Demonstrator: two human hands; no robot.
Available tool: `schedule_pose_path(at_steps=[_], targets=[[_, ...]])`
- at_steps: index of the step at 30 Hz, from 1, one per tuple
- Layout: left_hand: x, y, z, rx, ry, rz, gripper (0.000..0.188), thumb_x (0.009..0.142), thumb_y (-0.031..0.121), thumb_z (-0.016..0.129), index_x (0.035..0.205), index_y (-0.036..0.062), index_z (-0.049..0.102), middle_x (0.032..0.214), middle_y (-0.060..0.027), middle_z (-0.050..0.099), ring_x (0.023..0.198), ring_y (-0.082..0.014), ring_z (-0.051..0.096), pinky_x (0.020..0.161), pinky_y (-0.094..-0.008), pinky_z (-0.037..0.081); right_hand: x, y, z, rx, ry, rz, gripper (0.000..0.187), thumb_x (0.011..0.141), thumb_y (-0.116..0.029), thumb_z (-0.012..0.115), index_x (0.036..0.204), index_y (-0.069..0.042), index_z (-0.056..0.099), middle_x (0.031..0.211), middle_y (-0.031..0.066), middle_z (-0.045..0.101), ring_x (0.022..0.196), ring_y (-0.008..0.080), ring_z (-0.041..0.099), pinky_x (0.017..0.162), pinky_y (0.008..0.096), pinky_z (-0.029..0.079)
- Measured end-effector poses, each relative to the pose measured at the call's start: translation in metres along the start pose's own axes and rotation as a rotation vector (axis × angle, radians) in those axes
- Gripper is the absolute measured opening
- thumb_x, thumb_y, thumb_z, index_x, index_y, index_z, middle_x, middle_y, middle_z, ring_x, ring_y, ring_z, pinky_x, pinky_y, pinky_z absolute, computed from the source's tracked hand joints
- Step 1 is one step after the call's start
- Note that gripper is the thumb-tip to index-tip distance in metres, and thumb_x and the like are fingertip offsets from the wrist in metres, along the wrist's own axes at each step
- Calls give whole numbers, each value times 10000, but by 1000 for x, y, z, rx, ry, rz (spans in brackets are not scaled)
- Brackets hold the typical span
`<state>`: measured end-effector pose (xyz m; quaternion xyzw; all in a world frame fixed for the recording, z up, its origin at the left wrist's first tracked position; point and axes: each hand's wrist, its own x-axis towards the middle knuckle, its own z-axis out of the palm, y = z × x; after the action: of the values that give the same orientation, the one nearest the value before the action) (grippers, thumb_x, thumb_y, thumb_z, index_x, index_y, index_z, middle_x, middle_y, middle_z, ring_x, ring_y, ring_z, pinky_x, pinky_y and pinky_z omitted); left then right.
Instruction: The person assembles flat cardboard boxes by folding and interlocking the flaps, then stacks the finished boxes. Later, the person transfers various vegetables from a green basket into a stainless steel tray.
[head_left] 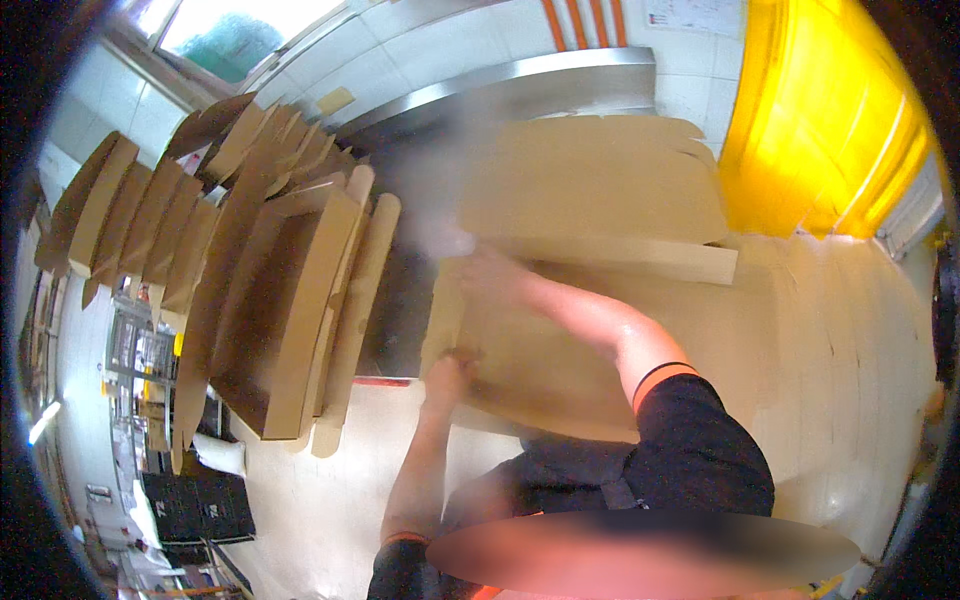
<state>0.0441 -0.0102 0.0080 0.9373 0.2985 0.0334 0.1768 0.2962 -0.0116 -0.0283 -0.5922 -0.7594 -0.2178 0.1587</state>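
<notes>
A large brown cardboard box (640, 325) lies in front of me, its wide lid panel (590, 180) folded back on the far side. My left hand (453, 374) is closed on the near part of the box's left side. Farther along that same side, my right hand (492, 274) reaches across the box. Motion blurs its fingers, so their closure cannot be made out. A pale smear (445, 240) beside the right fingertips is too blurred to name.
Several folded cardboard boxes (290, 300) stand nested on edge at the left. A steel ledge (520, 85) runs along the tiled wall behind. Yellow sheeting (825, 120) hangs at the far right. Black crates (200, 508) stand at the lower left.
</notes>
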Motion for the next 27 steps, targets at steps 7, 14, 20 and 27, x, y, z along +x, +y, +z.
schedule_pose_path(at_steps=[7,14,20,27], targets=[[0,-37,2,238,3,-169,214,812,285,669,936,120,722,889,-171,675,786,-351,661,716,-443,531,36,-7,20,127,-216,50,267,742,-261,670,990,-170,636,1069,12,622,1060,232,547,933,474,389],[-6,-45,-38,-328,74,248,297,794,326,707,889,45,690,943,-193,653,906,-339,648,773,-405,515,39,-57,21,-104,35,-203,300,774,-328,628,982,-112,620,1030,69,611,1046,245,540,910,452,384],[-31,-36,-44,-185,-27,144,351,803,358,720,900,23,680,1046,-198,623,998,-357,605,896,-372,457,28,-82,-2,180,-241,12,556,703,-420,704,1126,-98,543,1105,82,559,1107,260,494,1018,481,313],[-2,-55,-44,-237,-184,65,308,793,323,709,899,33,690,1172,-269,563,1124,-396,523,967,-432,416,-22,-79,-8,271,206,444,639,784,-297,680,1331,-72,439,1381,168,396,1282,338,358,1067,514,255]])
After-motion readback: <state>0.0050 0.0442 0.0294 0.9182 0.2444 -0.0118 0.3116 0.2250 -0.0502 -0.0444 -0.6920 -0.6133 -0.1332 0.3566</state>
